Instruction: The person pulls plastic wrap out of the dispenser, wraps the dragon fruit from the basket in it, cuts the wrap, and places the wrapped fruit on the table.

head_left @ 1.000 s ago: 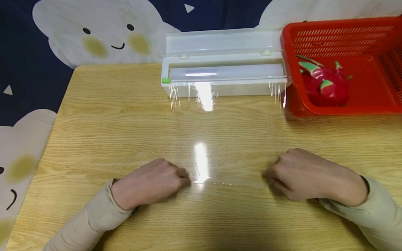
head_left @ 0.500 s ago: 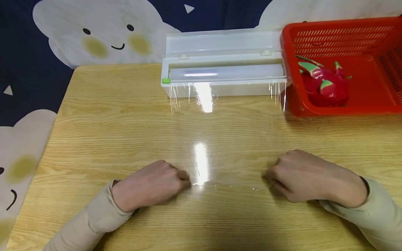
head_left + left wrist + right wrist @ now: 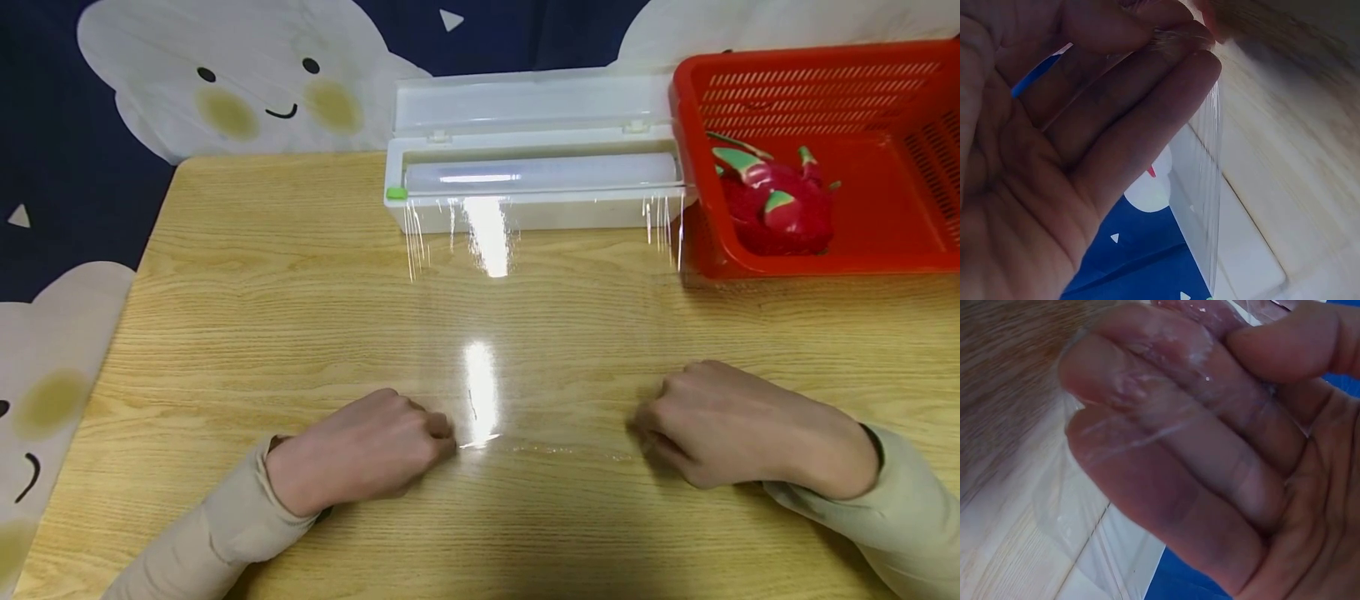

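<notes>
A sheet of clear cling film (image 3: 555, 358) stretches from a white dispenser box (image 3: 540, 215) toward the person, its front edge lying between the two hands. The left hand (image 3: 360, 454) pinches the film's left front corner between thumb and fingers; film strands (image 3: 1215, 144) hang from those fingertips in the left wrist view. At the right front corner, the right hand (image 3: 738, 429) pinches the film, and wrinkled film (image 3: 1160, 428) lies across its fingers in the right wrist view. Inside the box, whose lid (image 3: 532, 102) stands raised, is the film roll (image 3: 540, 173).
A red basket (image 3: 840, 265) stands at the back right, close beside the dispenser. It holds a dragon fruit (image 3: 798, 212). A small green piece (image 3: 397, 193) sits on the box's left end. Behind the wooden table (image 3: 262, 292) hangs a dark blue cloth (image 3: 525, 33) with white clouds.
Both hands have shifted slightly toward the person with the film, and its front edge has come a little nearer. The dispenser box and basket have stayed put.
</notes>
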Demonstrator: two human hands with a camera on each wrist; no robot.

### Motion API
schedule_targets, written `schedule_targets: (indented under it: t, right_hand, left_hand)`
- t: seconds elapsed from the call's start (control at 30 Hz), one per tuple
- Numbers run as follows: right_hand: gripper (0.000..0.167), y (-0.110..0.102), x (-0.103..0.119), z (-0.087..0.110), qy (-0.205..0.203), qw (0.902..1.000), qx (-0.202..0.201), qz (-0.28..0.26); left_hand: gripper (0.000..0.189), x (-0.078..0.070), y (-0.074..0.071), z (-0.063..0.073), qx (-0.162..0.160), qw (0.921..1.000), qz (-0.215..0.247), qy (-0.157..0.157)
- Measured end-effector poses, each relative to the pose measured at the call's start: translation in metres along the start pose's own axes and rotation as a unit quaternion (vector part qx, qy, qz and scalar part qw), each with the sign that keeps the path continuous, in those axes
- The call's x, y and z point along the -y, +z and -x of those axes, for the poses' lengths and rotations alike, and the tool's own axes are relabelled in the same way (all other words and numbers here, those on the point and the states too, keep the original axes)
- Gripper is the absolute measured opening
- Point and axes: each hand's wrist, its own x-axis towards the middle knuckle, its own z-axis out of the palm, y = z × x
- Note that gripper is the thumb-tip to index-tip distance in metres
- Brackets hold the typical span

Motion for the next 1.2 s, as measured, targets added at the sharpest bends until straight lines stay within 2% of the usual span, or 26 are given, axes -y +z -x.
schedule_targets:
  t: [0.73, 1.2]
  right_hand:
    - [0.039, 0.0019, 0.0006, 0.0009, -0.028, 0.9996, 0.001, 0.003]
    - [0.043, 0.0013, 0.0016, 0.0026, -0.03, 0.9994, -0.002, -0.017]
  left_hand:
    - [0.028, -0.0051, -0.0011, -0.0001, 0.005, 1.0, 0.001, 0.005]
    - [0.026, -0.0081, -0.0024, -0.0007, 0.004, 0.9999, -0.008, 0.012]
